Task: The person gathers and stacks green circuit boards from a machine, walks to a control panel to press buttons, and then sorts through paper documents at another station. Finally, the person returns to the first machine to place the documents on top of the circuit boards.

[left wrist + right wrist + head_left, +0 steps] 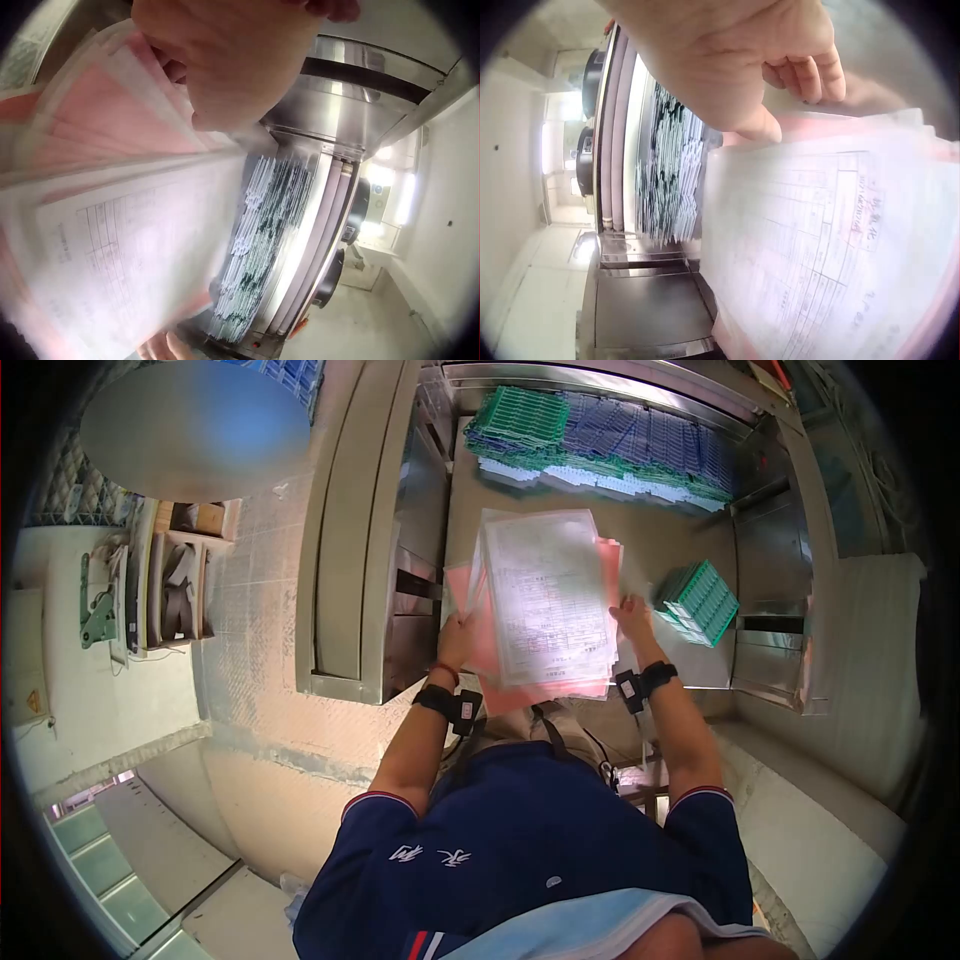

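A stack of printed white forms (550, 595) with pink sheets (612, 565) lies in front of the person, the pink sticking out unevenly around the white. My left hand (457, 640) grips the stack's left edge; in the left wrist view its thumb presses on the sheets and other fingers show past the edge. On the opposite side, my right hand (632, 620) touches the right edge. In the right wrist view its thumb (761, 126) meets the paper's border, while its loosely bent fingers (821, 79) stay outside the sheets. The printed tables on the top form (112, 247) face upward.
Long piles of blue-purple mesh pieces (640, 445) and green mesh pieces (520, 418) line the back of the metal-walled work surface (600, 510). A smaller green stack (703, 603) stands right of the papers. Metal cabinet sides (420, 520) border the left.
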{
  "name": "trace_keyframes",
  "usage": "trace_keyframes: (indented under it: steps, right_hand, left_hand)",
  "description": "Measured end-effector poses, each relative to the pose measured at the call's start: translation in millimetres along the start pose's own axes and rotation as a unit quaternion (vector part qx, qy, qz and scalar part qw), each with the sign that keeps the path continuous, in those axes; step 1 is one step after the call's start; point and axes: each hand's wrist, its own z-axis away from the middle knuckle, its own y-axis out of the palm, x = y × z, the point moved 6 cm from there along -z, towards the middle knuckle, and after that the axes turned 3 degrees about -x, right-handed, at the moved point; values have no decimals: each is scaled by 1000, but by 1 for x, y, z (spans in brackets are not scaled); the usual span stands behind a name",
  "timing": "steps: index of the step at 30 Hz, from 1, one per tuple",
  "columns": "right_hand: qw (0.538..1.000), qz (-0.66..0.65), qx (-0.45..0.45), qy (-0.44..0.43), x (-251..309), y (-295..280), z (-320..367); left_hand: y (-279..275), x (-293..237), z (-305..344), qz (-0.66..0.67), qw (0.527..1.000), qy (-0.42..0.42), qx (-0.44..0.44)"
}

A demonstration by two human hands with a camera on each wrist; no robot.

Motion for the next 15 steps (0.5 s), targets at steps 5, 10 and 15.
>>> trace_keyframes:
  steps: [5,10,15]
  right_hand:
    - [994,-47,-45,-86,-4,26,23]
    - [973,-186,43,-132,7,30,31]
    - [975,-174,44,-132,4,29,47]
  left_hand:
    - [47,13,-9,143,974,-15,176]
    - [53,-3,-5,147,941,-48,301]
    - [41,-35,-9,233,946,-67,214]
